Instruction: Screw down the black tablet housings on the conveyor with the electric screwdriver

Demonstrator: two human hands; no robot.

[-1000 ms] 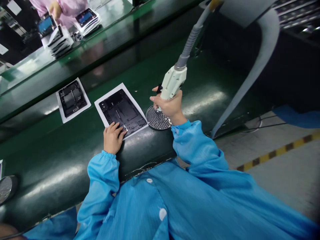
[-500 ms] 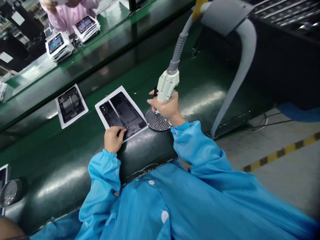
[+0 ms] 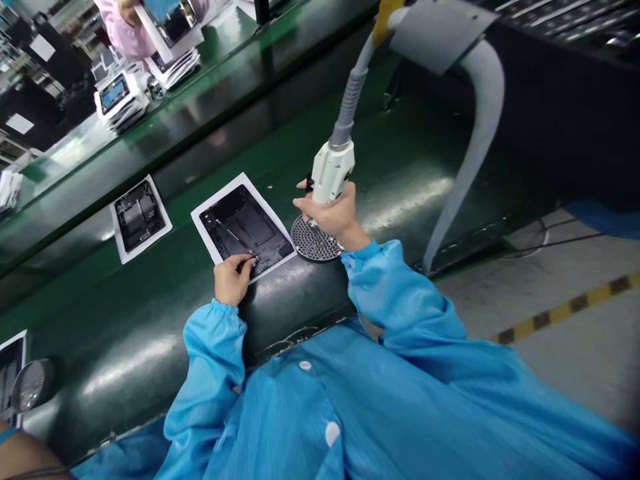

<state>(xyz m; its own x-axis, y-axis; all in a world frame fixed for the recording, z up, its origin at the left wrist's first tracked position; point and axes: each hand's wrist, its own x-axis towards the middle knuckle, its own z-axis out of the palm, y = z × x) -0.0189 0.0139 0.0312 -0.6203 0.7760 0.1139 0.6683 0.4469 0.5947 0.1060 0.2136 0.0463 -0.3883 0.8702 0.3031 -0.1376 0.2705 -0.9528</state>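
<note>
Left hand (image 3: 233,279): at casing (image 3: 250,223), whether gripping, cannot tell. Right hand (image 3: 336,217): wrapped round driver (image 3: 333,172), above dish (image 3: 320,245). Step, apparently: positioning; next calls for steady alignment.

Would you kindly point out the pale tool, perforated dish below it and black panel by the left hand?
Pale tool (image 3: 333,169), head view: its casing.
Perforated dish (image 3: 317,245), head view: its holed surface.
Black panel (image 3: 246,229), head view: its middle.

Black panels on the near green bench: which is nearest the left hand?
The panel beside the round perforated tray below the right hand: the left hand has fingers over its near edge. The second panel and cut-off third lie farther left.
</note>
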